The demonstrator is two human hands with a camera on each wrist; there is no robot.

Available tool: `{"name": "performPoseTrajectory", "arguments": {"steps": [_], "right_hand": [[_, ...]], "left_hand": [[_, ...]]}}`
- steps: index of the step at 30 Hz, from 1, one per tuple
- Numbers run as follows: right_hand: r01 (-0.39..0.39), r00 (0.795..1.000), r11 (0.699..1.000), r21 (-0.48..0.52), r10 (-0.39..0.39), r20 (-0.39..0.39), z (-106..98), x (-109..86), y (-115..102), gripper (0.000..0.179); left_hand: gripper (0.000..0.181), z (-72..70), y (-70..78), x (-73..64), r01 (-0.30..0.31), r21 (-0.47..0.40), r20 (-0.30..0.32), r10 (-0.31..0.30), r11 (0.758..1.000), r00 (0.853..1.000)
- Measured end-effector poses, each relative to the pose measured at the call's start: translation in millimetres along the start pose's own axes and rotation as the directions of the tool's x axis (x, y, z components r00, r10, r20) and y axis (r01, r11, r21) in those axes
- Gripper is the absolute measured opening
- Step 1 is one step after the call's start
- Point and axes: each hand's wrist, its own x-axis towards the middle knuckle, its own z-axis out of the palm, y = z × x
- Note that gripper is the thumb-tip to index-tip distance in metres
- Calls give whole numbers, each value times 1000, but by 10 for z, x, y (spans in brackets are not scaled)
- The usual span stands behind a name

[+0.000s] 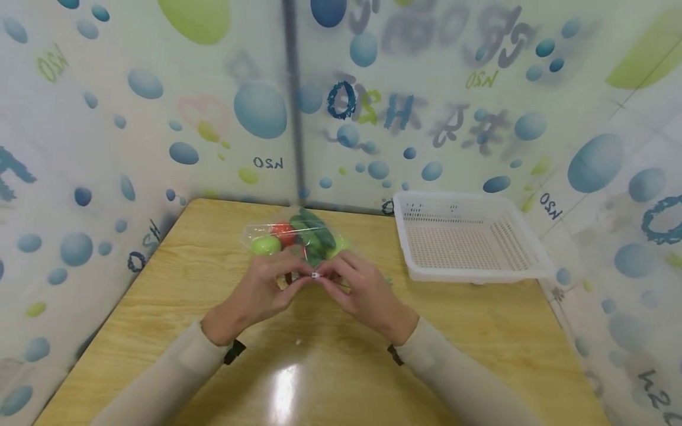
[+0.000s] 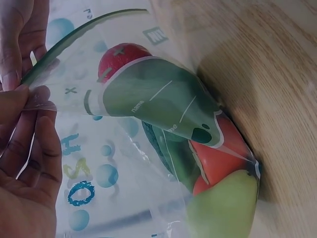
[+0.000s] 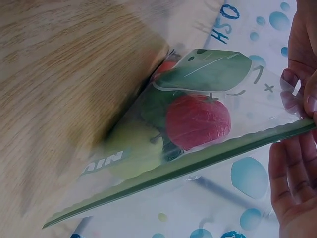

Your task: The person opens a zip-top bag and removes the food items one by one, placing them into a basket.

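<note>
In the head view my left hand (image 1: 261,287) and right hand (image 1: 370,293) meet, fingertips close together. Both pinch the top edge of a clear zip bag (image 2: 158,94) printed with a green label. A small white piece (image 1: 315,275) shows between the fingertips. The green seal strip (image 3: 178,176) runs away from the fingers in the right wrist view. Inside the bag lie a red tomato (image 3: 198,121), dark green cucumbers (image 1: 318,231), a light green round fruit (image 1: 265,245) and an orange-red piece (image 2: 223,153). The bag hangs partly over the fingers' far side.
A white perforated plastic basket (image 1: 474,242) stands at the back right of the wooden table (image 1: 415,331). Walls covered with a bubble-print sheet (image 1: 373,148) close off the table's back and sides.
</note>
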Motion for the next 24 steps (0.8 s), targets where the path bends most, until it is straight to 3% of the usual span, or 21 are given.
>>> {"name": "performPoseTrajectory", "arguments": {"steps": [5, 10, 15, 20, 24], "right_hand": [[-8, 1000, 1000, -7, 8, 8, 27, -3, -2, 16], [-4, 1000, 1000, -10, 4, 5, 36, 15, -9, 17], [12, 1000, 1000, -11, -12, 14, 54, 20, 10, 15], [11, 1000, 999, -42, -10, 18, 44, -45, 90, 17], [-22, 1000, 998, -57, 23, 16, 2, -125, 159, 21]], "left_hand": [[24, -4, 16, -22, 3, 6, -14, -3, 1000, 1000], [1, -6, -10, -42, -2, 1, -26, 2, 1000, 1000], [3, -11, -25, -71, -9, 0, -45, 9, 1000, 999], [19, -31, -16, -98, 23, -11, -95, -24, 1000, 995], [12, -51, -27, -98, 50, -21, -136, -53, 999, 989]]}}
